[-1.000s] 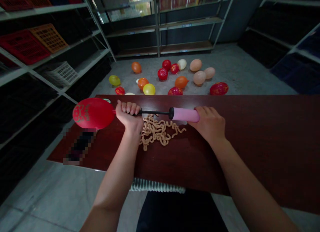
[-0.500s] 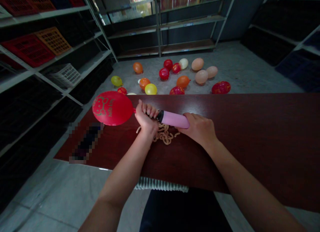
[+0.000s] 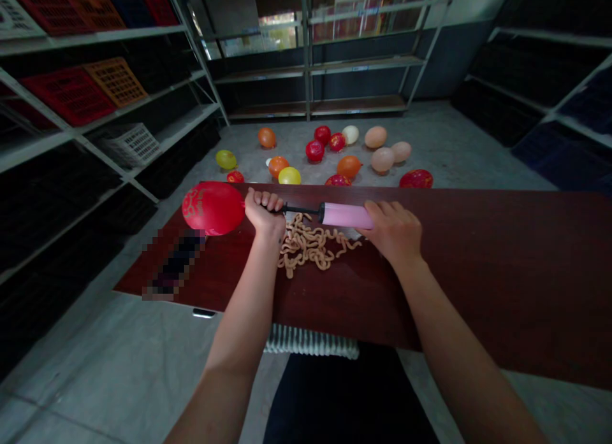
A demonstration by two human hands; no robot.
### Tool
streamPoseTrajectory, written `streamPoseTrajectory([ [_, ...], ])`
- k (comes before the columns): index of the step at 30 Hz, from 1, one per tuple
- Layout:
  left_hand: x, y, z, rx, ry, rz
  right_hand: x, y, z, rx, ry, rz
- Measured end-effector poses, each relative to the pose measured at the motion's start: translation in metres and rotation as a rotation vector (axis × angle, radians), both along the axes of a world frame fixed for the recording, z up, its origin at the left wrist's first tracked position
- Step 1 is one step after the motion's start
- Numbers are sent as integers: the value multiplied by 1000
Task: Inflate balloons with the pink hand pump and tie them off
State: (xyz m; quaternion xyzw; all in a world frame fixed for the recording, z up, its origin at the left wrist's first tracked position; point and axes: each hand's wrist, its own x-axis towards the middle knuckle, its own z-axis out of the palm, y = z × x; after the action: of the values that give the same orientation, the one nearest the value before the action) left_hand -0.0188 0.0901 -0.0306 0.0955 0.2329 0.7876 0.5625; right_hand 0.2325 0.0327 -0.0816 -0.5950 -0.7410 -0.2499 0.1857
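Observation:
My left hand is closed around the black end of a balloon pump, at the neck of an inflated red balloon. Green-looking print shows on the balloon's left side; its join with the pump is hidden in my fingers. My right hand grips the right end of the pump's pink barrel. Between the hands a thin black rod stretches out of the barrel's black collar. Just below the pump, a heap of curly beige strands lies on the dark red-brown table.
A blurred-out dark object lies on the table's left. Beyond the far edge, several inflated balloons, among them an orange one and a yellow one, lie on the floor. Shelves with crates stand left; more racks stand behind and right.
My hands have drawn apart, and the black rod now shows between my left hand and the pink barrel. More of the beige heap is uncovered. The view has tilted slightly.

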Motion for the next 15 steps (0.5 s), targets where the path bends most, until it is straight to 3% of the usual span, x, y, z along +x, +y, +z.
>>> streamPoseTrajectory([
  [7, -26, -2, 13, 105, 12, 7, 25, 1, -1, 33, 13, -10],
  [15, -13, -6, 6, 165, 73, 66, 21, 1, -6, -70, 126, -14],
])
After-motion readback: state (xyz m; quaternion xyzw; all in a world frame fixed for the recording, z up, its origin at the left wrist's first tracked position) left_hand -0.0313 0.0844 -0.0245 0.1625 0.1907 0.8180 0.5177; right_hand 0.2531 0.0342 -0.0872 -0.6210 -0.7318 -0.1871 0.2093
